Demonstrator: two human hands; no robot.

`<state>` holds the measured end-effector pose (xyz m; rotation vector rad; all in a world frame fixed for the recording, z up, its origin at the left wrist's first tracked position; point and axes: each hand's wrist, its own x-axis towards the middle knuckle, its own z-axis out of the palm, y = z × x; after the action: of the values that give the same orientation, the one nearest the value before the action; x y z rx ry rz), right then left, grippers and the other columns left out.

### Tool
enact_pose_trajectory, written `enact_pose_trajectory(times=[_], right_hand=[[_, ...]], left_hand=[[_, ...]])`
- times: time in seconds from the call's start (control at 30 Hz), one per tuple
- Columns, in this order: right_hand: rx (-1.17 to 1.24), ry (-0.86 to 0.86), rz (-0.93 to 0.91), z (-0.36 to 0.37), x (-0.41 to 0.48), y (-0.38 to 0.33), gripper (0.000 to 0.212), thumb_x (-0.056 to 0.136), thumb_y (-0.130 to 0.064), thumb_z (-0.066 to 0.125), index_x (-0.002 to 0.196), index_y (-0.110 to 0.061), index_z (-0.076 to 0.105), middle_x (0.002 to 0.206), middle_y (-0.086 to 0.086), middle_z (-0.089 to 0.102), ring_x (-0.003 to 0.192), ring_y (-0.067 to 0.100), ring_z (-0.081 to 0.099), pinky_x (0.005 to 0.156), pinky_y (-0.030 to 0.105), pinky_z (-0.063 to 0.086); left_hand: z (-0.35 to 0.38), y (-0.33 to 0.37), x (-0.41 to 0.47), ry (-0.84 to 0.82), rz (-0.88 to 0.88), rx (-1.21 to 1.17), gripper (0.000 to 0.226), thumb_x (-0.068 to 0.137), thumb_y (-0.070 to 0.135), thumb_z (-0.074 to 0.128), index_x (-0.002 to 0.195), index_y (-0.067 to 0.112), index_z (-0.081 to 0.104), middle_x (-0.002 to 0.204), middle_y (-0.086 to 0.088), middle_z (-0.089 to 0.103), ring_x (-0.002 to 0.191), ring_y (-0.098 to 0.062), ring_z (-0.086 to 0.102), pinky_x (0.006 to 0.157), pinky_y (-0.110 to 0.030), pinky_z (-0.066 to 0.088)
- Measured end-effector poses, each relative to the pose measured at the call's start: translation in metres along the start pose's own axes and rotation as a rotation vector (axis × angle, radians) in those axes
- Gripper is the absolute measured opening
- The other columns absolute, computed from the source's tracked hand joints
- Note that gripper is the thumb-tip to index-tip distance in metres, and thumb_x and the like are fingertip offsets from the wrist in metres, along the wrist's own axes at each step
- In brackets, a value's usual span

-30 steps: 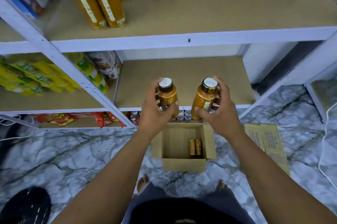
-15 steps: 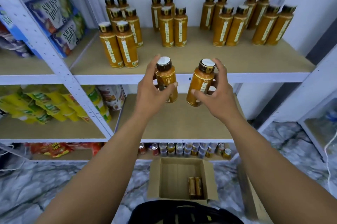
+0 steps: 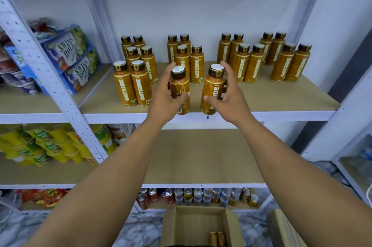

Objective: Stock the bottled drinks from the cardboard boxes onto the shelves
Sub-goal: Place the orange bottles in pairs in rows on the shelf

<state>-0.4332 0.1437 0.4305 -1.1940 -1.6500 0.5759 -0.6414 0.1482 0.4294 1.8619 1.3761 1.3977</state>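
Observation:
My left hand grips an orange bottle with a white cap, held upright at the front edge of the upper shelf. My right hand grips a second orange bottle beside it, a little to the right. Both bottle bases hang over the shelf's front lip. Several matching bottles stand in paired groups behind and to both sides. On the floor below, an open cardboard box holds two more bottles lying flat.
Blue snack boxes fill the neighbouring bay at left, past a white upright post. Yellow packets lie on the shelf below them. Cans line the bottom shelf. Another carton sits on the marble floor at right.
Both hands have risen from just above the box to the upper shelf's front edge, carrying one bottle each. My view has tilted up with them.

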Motion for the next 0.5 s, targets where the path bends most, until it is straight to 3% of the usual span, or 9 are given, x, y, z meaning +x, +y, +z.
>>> enact_pose_trajectory(times=[0.27,0.5], right_hand=[[-0.018,-0.044,0.03,0.008,0.02,0.007,0.1,0.085,-0.016,0.082,0.154,-0.048,0.017,0.143,-0.014,0.048,0.13,0.013,0.052,0.105,0.042,0.051],[-0.041,-0.064,0.052,0.016,0.032,0.012,0.101,0.085,-0.016,0.082,0.154,-0.049,0.016,0.151,-0.01,0.045,0.134,0.013,0.049,0.107,0.045,0.05]], left_hand=[[-0.001,-0.012,0.014,-0.007,-0.035,-0.006,0.09,0.088,0.017,0.081,0.157,0.036,0.027,0.154,0.014,0.044,0.126,0.01,0.04,0.089,0.005,0.034],[0.004,-0.021,0.03,-0.049,-0.035,0.019,0.092,0.087,0.021,0.082,0.155,0.042,0.025,0.158,0.013,0.04,0.144,-0.01,0.041,0.115,-0.037,0.042]])
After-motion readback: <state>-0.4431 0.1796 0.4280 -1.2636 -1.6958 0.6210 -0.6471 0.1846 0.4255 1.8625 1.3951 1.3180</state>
